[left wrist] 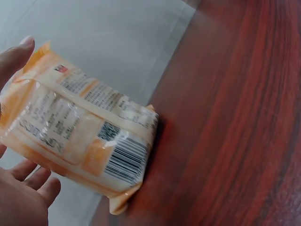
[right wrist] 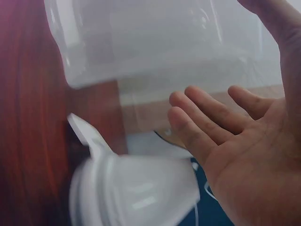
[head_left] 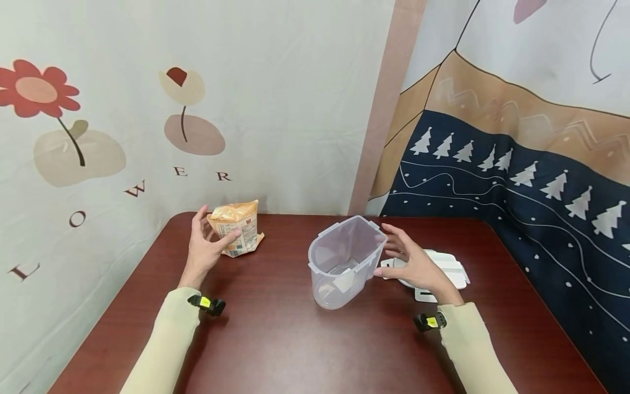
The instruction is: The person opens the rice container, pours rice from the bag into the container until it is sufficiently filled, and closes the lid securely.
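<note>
An orange and white plastic snack packet (head_left: 238,230) with a printed back and barcode stands near the table's far left edge. My left hand (head_left: 205,243) is around its left side, thumb over the front face and fingers spread loosely at the side. In the left wrist view the packet (left wrist: 84,127) lies between thumb and fingers. A clear plastic container (head_left: 334,284) with a rounded end stands mid-table with its open top up. Beside its right wall is my right hand (head_left: 413,265), fingers extended and apart, as the right wrist view also shows.
A white plastic lid-like piece (head_left: 450,268) with tabs lies on the table (head_left: 305,350) behind the right hand. A printed cloth (head_left: 295,109) hangs along the far and left sides, a dark blue patterned part at the right.
</note>
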Tool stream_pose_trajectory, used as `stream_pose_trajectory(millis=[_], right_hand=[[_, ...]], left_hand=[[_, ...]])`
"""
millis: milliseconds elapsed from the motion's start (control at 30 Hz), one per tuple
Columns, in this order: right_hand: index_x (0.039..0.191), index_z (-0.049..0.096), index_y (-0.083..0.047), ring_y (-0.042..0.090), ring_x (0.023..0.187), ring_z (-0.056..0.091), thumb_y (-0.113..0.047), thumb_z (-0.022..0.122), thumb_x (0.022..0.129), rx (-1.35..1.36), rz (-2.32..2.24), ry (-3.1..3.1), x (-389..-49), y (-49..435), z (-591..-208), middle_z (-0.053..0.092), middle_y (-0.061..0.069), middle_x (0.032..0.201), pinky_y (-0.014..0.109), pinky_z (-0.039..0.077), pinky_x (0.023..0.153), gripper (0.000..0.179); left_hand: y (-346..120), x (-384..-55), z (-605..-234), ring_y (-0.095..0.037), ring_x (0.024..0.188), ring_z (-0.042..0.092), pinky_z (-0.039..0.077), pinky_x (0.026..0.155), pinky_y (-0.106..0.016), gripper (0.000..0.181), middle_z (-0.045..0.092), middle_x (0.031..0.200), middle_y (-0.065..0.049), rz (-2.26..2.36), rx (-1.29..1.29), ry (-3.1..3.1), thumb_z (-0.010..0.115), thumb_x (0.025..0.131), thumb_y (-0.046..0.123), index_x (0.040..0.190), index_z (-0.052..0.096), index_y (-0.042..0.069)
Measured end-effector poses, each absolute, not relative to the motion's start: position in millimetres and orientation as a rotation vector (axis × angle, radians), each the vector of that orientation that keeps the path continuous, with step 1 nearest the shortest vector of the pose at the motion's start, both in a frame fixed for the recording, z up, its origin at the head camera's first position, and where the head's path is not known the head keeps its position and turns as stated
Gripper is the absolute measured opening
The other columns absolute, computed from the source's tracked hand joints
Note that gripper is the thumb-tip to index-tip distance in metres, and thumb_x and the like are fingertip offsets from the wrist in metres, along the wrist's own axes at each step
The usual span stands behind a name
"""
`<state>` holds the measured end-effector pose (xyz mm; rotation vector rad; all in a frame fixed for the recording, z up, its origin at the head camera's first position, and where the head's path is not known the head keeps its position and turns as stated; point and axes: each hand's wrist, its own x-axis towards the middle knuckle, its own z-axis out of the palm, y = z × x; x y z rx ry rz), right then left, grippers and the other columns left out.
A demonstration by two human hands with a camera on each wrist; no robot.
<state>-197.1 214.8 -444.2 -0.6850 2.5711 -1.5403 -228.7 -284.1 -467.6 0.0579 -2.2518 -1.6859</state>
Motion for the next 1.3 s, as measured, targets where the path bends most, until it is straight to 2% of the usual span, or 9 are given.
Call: stream_pose_trajectory(millis=[200,333,467,633,800,1000,1300], right_hand=[[0.16,0.028,-0.032,0.04,0.138,0.053,-0.023,0.089,0.08,-0.697,-1.591,2.501,-195,202,-449,0.049,0.013,0.156,0.061,0.042,0.114,0.101],[0.157,0.033,-0.036,0.039,0.138,0.055,-0.027,0.088,0.081,-0.661,-1.589,2.52,-194,198,-451,0.052,0.009,0.154,0.062,0.043,0.113,0.095],[0.156,0.037,-0.033,0.039,0.137,0.056,-0.03,0.086,0.084,-0.665,-1.581,2.541,-194,195,-452,0.054,0.008,0.152,0.062,0.044,0.112,0.087],[0.156,0.038,-0.03,0.038,0.135,0.057,-0.03,0.085,0.085,-0.688,-1.578,2.547,-195,194,-454,0.055,0.009,0.151,0.061,0.046,0.111,0.084],[0.156,0.038,-0.031,0.038,0.136,0.057,-0.032,0.085,0.085,-0.674,-1.567,2.55,-195,193,-453,0.055,0.008,0.152,0.061,0.047,0.11,0.084],[0.156,0.037,-0.03,0.038,0.136,0.056,-0.033,0.085,0.085,-0.654,-1.549,2.56,-195,194,-451,0.055,0.008,0.152,0.061,0.047,0.109,0.085],[0.156,0.038,-0.032,0.039,0.137,0.056,-0.034,0.085,0.084,-0.634,-1.558,2.55,-195,193,-451,0.055,0.008,0.152,0.062,0.047,0.109,0.086]], left_hand=[[-287,-234,-475,-0.034,0.155,0.025,0.021,0.128,-0.055,0.113,0.028,0.165,-0.015,-1.764,0.042,-2.297,0.086,0.085,0.019,0.165,0.006,0.024],[-287,-238,-479,-0.023,0.147,0.038,0.029,0.125,-0.048,0.107,0.037,0.158,-0.008,-1.803,0.005,-2.301,0.087,0.084,0.019,0.163,0.014,0.025],[-286,-241,-483,-0.014,0.133,0.047,0.038,0.115,-0.039,0.1,0.046,0.148,-0.003,-1.727,0.015,-2.371,0.088,0.083,0.027,0.158,0.023,0.023],[-288,-244,-488,-0.023,0.135,0.047,0.037,0.115,-0.045,0.099,0.05,0.148,-0.011,-1.632,0.031,-2.454,0.089,0.08,0.036,0.157,0.028,0.017],[-291,-248,-493,-0.028,0.133,0.05,0.04,0.112,-0.047,0.09,0.053,0.146,-0.015,-1.578,0.038,-2.492,0.087,0.083,0.034,0.154,0.035,0.013],[-292,-251,-495,-0.03,0.13,0.054,0.044,0.103,-0.038,0.082,0.055,0.146,-0.015,-1.54,0.074,-2.518,0.085,0.086,0.035,0.152,0.041,0.013],[-290,-248,-494,-0.03,0.123,0.058,0.047,0.088,-0.02,0.079,0.059,0.14,-0.016,-1.499,0.148,-2.513,0.085,0.084,0.038,0.148,0.047,0.012]])
